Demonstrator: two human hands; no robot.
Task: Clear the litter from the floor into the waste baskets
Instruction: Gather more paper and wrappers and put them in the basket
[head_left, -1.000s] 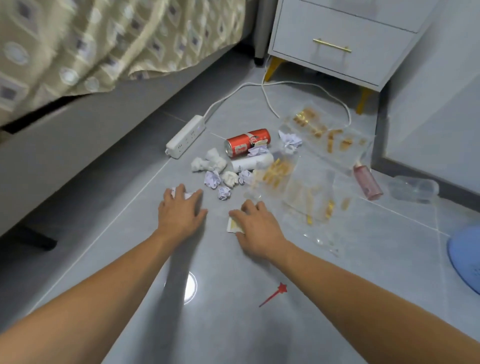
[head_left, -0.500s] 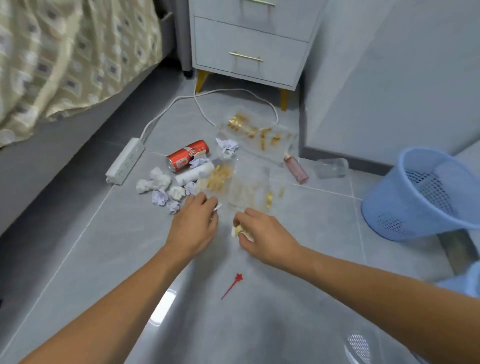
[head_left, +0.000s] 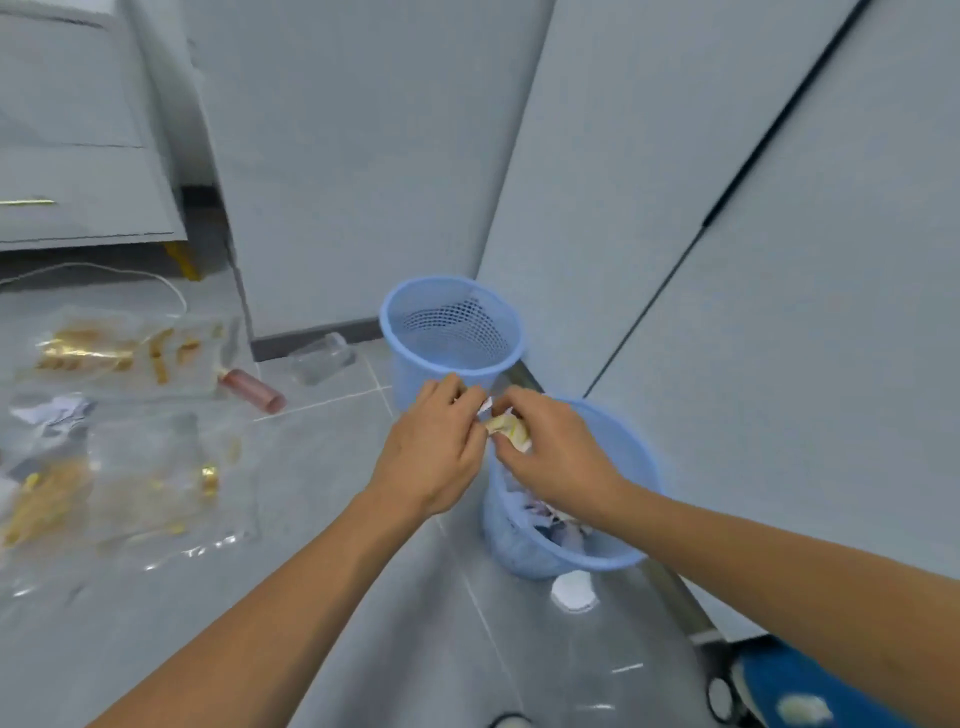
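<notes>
Right hand (head_left: 558, 457) hangs over the near basket (head_left: 618, 558), fingers curled round a crumpled yellowish-white wrapper (head_left: 511, 430) and pinching it. Left hand (head_left: 434, 447) meets it from the other side, fingertips bunched and touching; a small white scrap (head_left: 485, 406) pokes out between the two hands, and which hand holds it I cannot tell. Directly under the right hand, the near blue basket holds crumpled paper (head_left: 550, 517). Just beyond the knuckles of both hands stands the far basket (head_left: 410, 332), blue mesh, upright, nothing showing inside. Below the near basket, on the tiles, lies a white round piece (head_left: 574, 592). Out past the left hand, a clear cup (head_left: 322, 358) lies on its side by the wall, and a pink tube (head_left: 252, 387) rests on the floor (head_left: 322, 597) nearer the left hand. Further left, clear plastic bags (head_left: 156, 478) with gold pieces are spread flat, a crumpled paper ball (head_left: 52, 410) among them. A white cable (head_left: 104, 270) curves beyond them, under the drawer unit (head_left: 78, 130).
</notes>
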